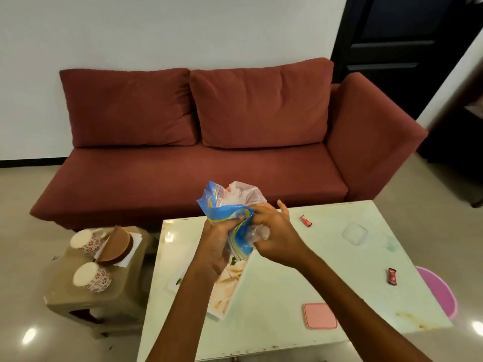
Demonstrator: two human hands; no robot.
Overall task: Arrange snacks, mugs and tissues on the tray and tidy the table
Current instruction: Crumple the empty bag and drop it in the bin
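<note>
Both hands hold a crumpled clear and blue plastic bag (230, 207) above the pale green table (287, 283). My left hand (217, 246) grips its lower part, and my right hand (274, 228) pinches it from the right. Under the hands a tray (230, 286) with a beige pattern lies on the table, partly hidden by my left arm. Two small red snack packets (305, 221) (392, 276) lie on the right part of the table. Two mugs with red flower print (85, 241) (91, 276) lie on their sides on a stool (78, 293) at the left.
A pink square lid or coaster (320, 316) lies near the table's front edge, and a clear square one (354, 233) further back. A brown round object (117, 245) and white paper rest on the stool. A red sofa (209, 152) stands behind. A pink seat (439, 291) shows at the right.
</note>
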